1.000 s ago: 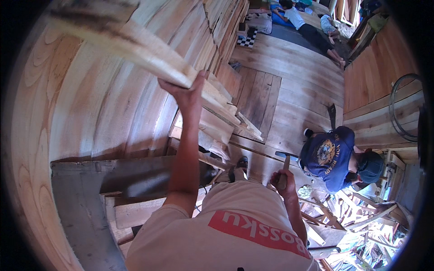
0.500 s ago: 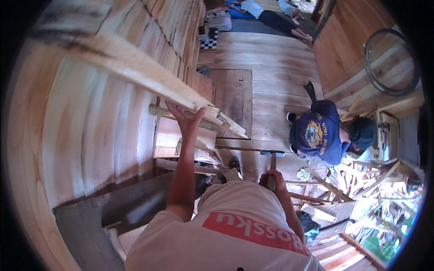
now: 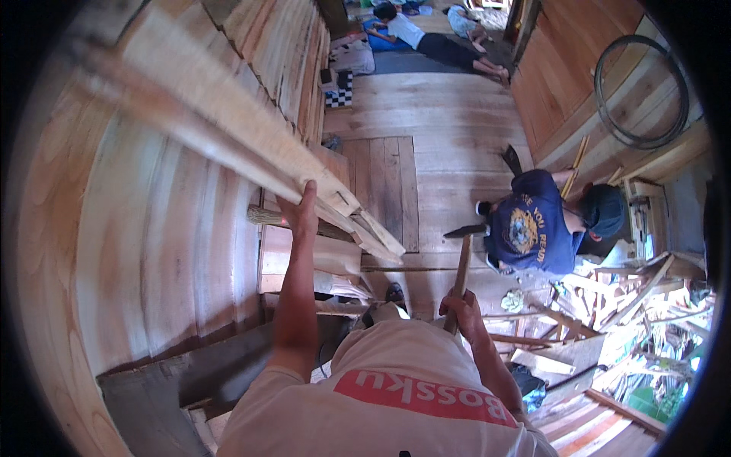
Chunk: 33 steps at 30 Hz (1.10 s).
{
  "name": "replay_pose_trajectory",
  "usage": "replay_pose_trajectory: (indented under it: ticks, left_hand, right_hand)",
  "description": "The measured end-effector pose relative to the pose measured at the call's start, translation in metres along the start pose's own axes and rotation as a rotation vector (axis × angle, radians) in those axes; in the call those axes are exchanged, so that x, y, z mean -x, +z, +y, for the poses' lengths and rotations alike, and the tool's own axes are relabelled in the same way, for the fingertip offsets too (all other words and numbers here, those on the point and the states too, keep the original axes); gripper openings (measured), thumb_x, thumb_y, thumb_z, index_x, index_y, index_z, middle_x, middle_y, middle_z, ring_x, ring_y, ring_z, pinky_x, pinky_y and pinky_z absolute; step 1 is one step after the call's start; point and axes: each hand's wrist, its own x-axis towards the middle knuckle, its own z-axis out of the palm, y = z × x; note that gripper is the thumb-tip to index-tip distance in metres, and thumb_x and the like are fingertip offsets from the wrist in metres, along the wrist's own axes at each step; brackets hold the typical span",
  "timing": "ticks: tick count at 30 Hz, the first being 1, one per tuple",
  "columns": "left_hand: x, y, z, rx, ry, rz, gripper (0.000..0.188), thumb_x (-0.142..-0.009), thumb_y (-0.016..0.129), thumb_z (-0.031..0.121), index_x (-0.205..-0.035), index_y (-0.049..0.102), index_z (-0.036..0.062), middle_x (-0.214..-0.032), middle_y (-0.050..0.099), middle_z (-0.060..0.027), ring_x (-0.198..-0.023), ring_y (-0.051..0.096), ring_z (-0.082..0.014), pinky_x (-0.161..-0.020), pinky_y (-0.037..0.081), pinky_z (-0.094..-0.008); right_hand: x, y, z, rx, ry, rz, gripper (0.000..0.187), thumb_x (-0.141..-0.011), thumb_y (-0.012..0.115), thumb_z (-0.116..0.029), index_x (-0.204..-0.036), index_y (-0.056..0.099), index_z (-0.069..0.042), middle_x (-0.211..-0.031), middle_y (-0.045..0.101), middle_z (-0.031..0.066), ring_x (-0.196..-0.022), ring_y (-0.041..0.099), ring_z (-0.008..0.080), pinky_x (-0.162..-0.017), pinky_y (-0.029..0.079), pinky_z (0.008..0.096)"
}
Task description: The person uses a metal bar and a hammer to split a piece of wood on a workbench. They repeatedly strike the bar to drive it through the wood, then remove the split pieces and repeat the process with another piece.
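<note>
A long wooden beam point(image 3: 263, 145) slants from the upper left down to the middle of the view, with a notched, narrower end. My left hand point(image 3: 303, 213) grips it near that end, thumb against the near side and the other fingers mostly hidden. Lower right of the beam's end, my right hand point(image 3: 462, 308) is wrapped around the wooden handle of a hammer point(image 3: 461, 266). The hammer's dark head points away from me, apart from the beam.
To the right, a person in a navy shirt point(image 3: 533, 228) bends forward beside a pile of scrap wood point(image 3: 632, 293). A plank wall point(image 3: 175, 228) runs along the left. Farther off, someone lies on the floor point(image 3: 464, 57); a bicycle tyre point(image 3: 601, 91) hangs at right.
The hammer's head has moved farther from my body, its handle now showing longer. My left hand's thumb has closed against the beam, which has turned to show a broader face.
</note>
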Motion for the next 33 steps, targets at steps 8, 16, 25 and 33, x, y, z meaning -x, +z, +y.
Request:
replay_pose_trajectory:
  ticks: [8,16,25,33]
  left_hand:
    - [-0.028,0.096,0.160,0.244,0.004,-0.363,0.065,-0.074,0.070,0.015,-0.130,0.040,-0.0020,-0.117,0.054,-0.0122,-0.105,0.055,-0.0223,-0.092,0.043,-0.0331]
    - [-0.050,0.126,0.227,0.480,-0.228,-0.771,0.053,-0.080,0.059,0.026,-0.125,0.048,0.0000,-0.114,0.059,-0.0146,-0.103,0.059,-0.0252,-0.089,0.047,-0.0389]
    - [-0.024,0.158,0.269,0.397,-0.215,-0.709,0.041,-0.078,0.065,0.024,-0.111,0.057,0.0007,-0.093,0.064,-0.0093,-0.082,0.063,-0.0189,-0.074,0.051,-0.0346]
    - [-0.029,0.191,0.240,0.395,-0.080,-0.625,0.049,-0.075,0.071,0.021,-0.111,0.045,-0.0011,-0.097,0.056,-0.0116,-0.086,0.058,-0.0187,-0.074,0.048,-0.0326]
  right_hand:
    - [0.011,0.027,-0.099,0.257,-0.389,0.123,0.025,-0.085,0.064,-0.021,-0.093,0.055,0.001,-0.065,0.059,0.0107,-0.055,0.055,0.0143,-0.052,0.042,0.0310]
    - [0.026,0.008,-0.132,0.458,-0.907,0.280,0.030,-0.084,0.062,-0.013,-0.107,0.046,0.000,-0.065,0.053,0.0146,-0.050,0.053,0.0284,-0.048,0.040,0.0362]
    - [0.025,0.023,-0.143,0.609,-1.010,0.215,0.041,-0.080,0.070,-0.015,-0.110,0.044,-0.003,-0.077,0.061,0.0191,-0.066,0.063,0.0380,-0.058,0.051,0.0448]
    - [0.006,0.020,-0.157,0.897,-1.301,0.353,0.041,-0.088,0.059,-0.035,-0.108,0.045,-0.001,-0.077,0.061,0.0198,-0.066,0.062,0.0390,-0.058,0.049,0.0473]
